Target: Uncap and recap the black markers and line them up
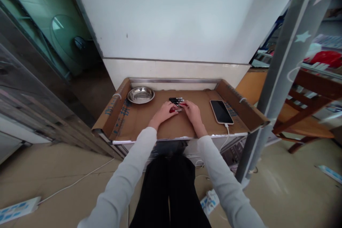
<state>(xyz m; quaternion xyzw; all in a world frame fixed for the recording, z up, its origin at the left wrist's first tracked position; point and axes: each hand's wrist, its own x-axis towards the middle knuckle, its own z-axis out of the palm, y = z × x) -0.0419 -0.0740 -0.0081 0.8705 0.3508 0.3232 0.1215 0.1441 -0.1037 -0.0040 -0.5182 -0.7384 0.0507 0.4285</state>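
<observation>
Small slim pieces (175, 99), black with silvery ends, lie side by side in the middle of the cardboard surface; their exact kind is too small to make out. My left hand (163, 112) is closed at the left of this group, its fingertips on a red piece with a silvery end (178, 110). From the right, my right hand (192, 111) pinches at the other end of the group, where a bit of red (184, 105) shows at the fingertips. Fingers of both hands partly cover the pieces between them.
A round metal dish (141, 95) stands at the back left of the cardboard tray (141, 124). On the right lies a phone (222, 112) with a white cable (227, 130) plugged in. Raised cardboard sides bound the tray. A grey post (283, 46) rises at right.
</observation>
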